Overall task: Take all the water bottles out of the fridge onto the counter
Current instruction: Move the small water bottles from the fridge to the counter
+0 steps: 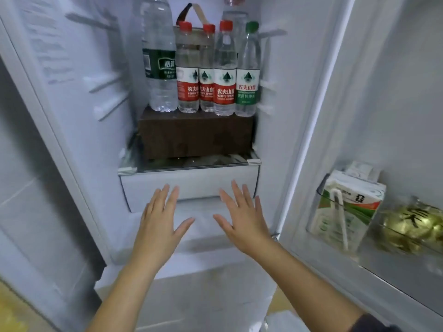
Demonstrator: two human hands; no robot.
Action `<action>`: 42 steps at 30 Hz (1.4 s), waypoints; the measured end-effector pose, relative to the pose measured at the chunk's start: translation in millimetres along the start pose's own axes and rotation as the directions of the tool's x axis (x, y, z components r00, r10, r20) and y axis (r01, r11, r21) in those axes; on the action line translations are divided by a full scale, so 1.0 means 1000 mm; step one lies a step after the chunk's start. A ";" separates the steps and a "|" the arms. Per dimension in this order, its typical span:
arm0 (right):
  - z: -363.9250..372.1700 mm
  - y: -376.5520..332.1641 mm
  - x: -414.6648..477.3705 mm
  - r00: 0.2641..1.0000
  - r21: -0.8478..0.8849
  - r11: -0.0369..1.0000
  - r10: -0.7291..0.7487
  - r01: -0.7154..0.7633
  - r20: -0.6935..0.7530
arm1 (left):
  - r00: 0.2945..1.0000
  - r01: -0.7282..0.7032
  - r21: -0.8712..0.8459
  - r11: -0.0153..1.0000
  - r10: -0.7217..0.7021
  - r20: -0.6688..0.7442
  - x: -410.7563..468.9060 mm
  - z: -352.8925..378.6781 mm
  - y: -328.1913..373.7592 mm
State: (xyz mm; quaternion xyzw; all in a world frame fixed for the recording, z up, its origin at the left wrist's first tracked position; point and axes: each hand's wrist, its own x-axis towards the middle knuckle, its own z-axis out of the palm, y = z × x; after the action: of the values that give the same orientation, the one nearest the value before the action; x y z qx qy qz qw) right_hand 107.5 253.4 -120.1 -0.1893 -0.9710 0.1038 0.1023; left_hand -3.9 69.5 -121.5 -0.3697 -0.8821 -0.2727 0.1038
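Note:
Several water bottles stand upright in a row on a brown box [195,136] inside the open fridge. From the left: a tall bottle with a dark green label [159,61], three red-capped bottles with red labels [188,75] [206,75] [224,75], and a green-capped bottle [248,73]. Another bottle [233,13] stands partly hidden behind them. My left hand [158,221] and my right hand [242,216] are held out side by side below the shelf, in front of the white drawer [189,188]. Both have fingers spread and hold nothing.
The brown box rests on a glass shelf [134,167]. The open fridge door at the right carries a rack [322,188] with a white and green carton [347,212] and a gold packet [412,226]. A brown-handled bag [189,13] stands behind the bottles.

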 end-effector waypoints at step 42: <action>-0.083 -0.003 0.185 0.948 -0.049 0.994 0.078 -0.098 -0.308 | 0.989 -0.007 -0.379 0.926 -0.050 -0.140 0.333 -0.055 0.113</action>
State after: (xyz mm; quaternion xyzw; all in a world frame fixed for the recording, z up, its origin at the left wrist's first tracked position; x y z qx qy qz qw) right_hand -41.8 335.9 -10.9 -0.2495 -0.9369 0.0467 0.2405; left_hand -159.5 301.9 98.1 -0.3518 -0.8071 -0.4651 0.0923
